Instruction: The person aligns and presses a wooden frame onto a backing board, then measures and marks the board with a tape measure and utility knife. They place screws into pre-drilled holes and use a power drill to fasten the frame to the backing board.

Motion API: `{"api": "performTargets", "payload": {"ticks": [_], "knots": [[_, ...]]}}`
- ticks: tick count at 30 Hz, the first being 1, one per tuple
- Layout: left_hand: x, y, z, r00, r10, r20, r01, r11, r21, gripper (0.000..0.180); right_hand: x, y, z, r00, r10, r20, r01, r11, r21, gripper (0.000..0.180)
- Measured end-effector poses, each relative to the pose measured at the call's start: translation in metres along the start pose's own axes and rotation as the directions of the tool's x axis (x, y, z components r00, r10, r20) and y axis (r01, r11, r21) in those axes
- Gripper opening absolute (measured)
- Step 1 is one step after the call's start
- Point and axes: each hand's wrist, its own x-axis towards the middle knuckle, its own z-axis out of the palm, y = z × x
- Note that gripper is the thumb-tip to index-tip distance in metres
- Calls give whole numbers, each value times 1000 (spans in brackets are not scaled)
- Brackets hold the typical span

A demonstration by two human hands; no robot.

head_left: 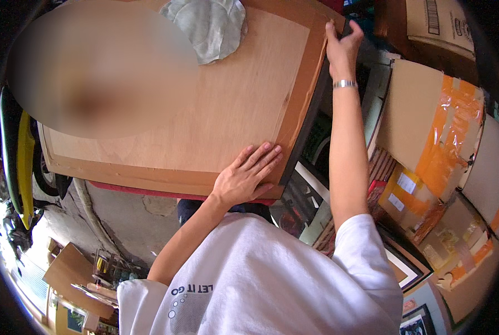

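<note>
- Judged from the pose, at the step of pressing down or steadying the brown tape [304,84] along the right edge of a large wooden panel [249,95].
- Laid out in front of the body, with the near edge by the white shirt [260,273] and just above a strip of red [135,190]; further support hidden from view.
- With the left grip [248,174] released: palm down, fingers extended, flat over the tape by the panel's near right corner.
- With the right grip [344,46] at the far right corner, thumb by the edge and parted from the fingers; cannot tell whether grasping or only touching.
- Near the far edge, apart from both grips, a crumpled grey cloth [216,28].
- Next, probably calling for even, flat pressure along the crinkled right edge, keeping the far right corner steady.
</note>
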Motion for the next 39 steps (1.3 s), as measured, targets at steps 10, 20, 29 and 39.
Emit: {"api": "performTargets", "payload": {"ticks": [10, 20, 29, 39], "knots": [[0, -1, -1, 1000, 10, -29, -11, 1000, -21, 76, -15, -20, -1, 977, 213, 17, -213, 977, 12, 69], [0, -1, 0, 999, 1, -42, -2, 1000, -20, 74, -14, -11, 0, 981, 196, -5, -196, 980, -21, 80], [0, 1, -1, 1000, -7, -28, 7, 1000, 14, 72, -12, -10, -5, 980, 188, 57, -185, 981, -52, 110], [-2, 1, 1, 999, -6, -49, 7, 1000, 11, 73, -77, 1, -12, 990, 7, 140, 24, 976, -216, 141]]}}
